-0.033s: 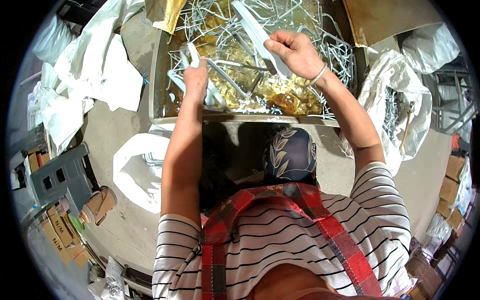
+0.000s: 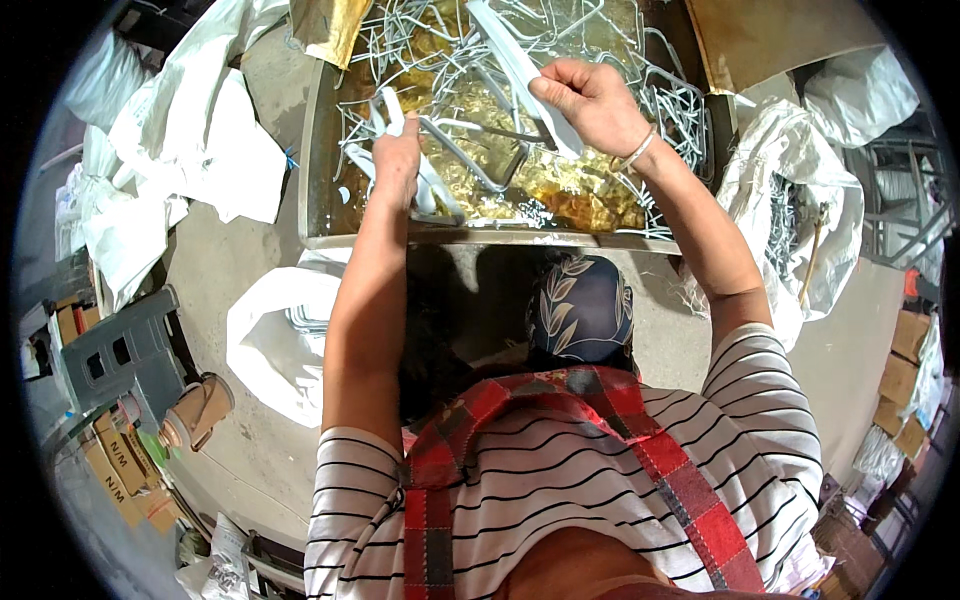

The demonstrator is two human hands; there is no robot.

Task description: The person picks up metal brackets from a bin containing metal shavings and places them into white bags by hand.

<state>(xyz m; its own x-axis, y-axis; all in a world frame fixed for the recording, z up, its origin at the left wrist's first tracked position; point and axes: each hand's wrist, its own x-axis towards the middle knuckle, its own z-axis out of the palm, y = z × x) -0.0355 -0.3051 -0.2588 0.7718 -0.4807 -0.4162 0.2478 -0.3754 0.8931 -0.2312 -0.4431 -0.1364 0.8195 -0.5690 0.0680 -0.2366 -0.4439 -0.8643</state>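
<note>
My right hand [image 2: 590, 102] is closed round a long, flat, pale grey strip [image 2: 510, 55], which slants from the far middle of the metal bin [image 2: 310, 150] toward me. My left hand [image 2: 397, 160] is closed on a pale grey bent piece [image 2: 392, 105] near the bin's left side. Other pale pieces [image 2: 432, 185] show beside and beneath that hand, and I cannot tell which of them it grips. Between my hands lies a grey bent bar [image 2: 465, 160]. A tangle of bent grey rods [image 2: 680, 110] fills much of the bin over a shiny yellowish bottom.
White sacks stand at both sides: an open one [image 2: 275, 340] at near left, another holding grey rods [image 2: 800, 210] at right. A dark patterned cushion-like thing [image 2: 580, 305] is below the bin's front edge. A grey plastic stool [image 2: 120, 355] and cardboard boxes [image 2: 115, 470] are at left.
My left hand has shifted slightly right, and the pale pieces by it moved along. The bent bar between my hands has also shifted slightly. My right hand stays nearly in place.
</note>
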